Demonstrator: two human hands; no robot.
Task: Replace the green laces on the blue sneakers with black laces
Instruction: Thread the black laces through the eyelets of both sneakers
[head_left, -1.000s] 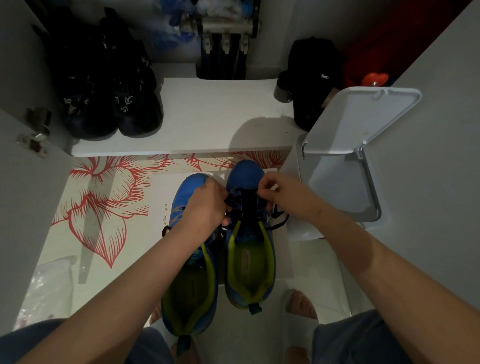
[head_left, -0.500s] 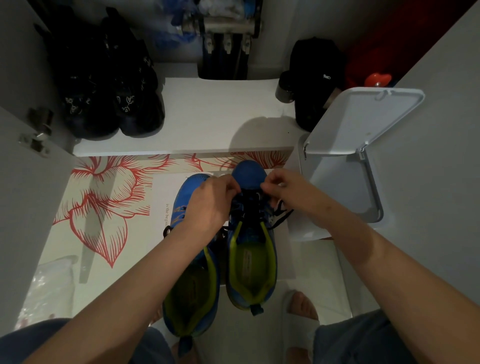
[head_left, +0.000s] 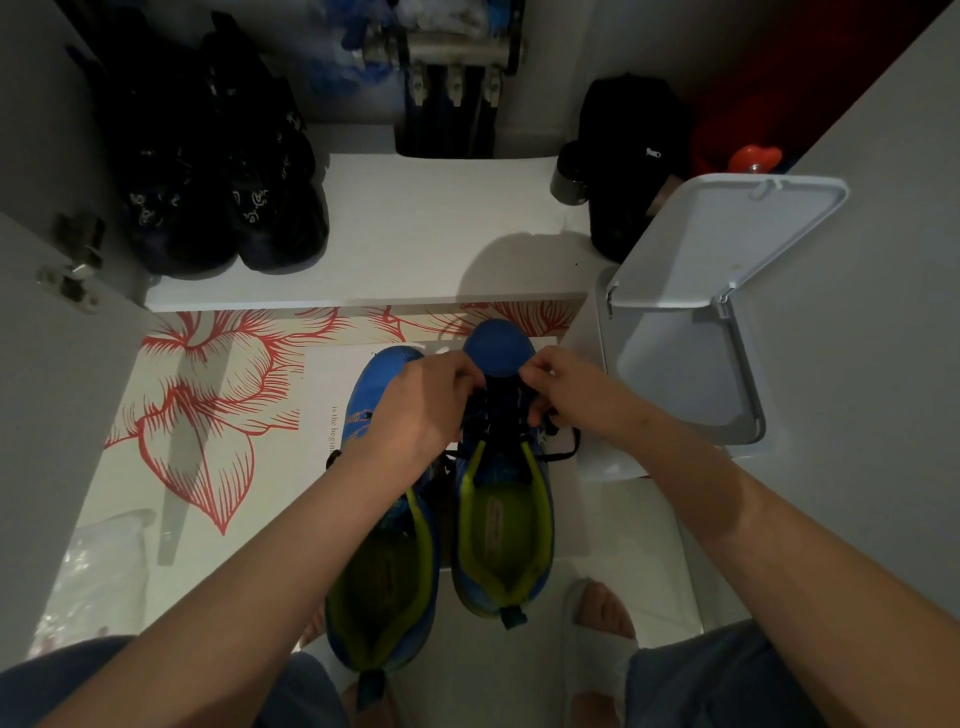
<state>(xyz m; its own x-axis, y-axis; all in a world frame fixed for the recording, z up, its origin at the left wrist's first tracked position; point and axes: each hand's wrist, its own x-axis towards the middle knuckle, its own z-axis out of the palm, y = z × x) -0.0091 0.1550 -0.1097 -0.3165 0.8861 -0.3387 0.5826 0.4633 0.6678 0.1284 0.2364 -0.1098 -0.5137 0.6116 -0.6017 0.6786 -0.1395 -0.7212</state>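
Two blue sneakers with yellow-green lining stand side by side on the floor, toes pointing away from me: the left sneaker (head_left: 384, 582) and the right sneaker (head_left: 501, 530). A black lace (head_left: 563, 449) runs through the right sneaker's eyelets, with a loose end trailing off its right side. My left hand (head_left: 421, 410) and my right hand (head_left: 558, 387) are over the front of the right sneaker, fingers curled, each pinching the black lace near the toe. No green lace is visible.
A white bin (head_left: 691, 374) with its lid raised stands right of the sneakers. Dark shoes (head_left: 223, 171) sit on a white shelf (head_left: 415, 234) ahead; a black bag (head_left: 631, 156) is at its right. A red-flower mat (head_left: 208, 395) covers the floor. My sandalled foot (head_left: 602, 618) is below.
Both hands have moved forward along the right sneaker, from mid-tongue toward its toe, still holding the black lace. The sneakers have stayed in place.
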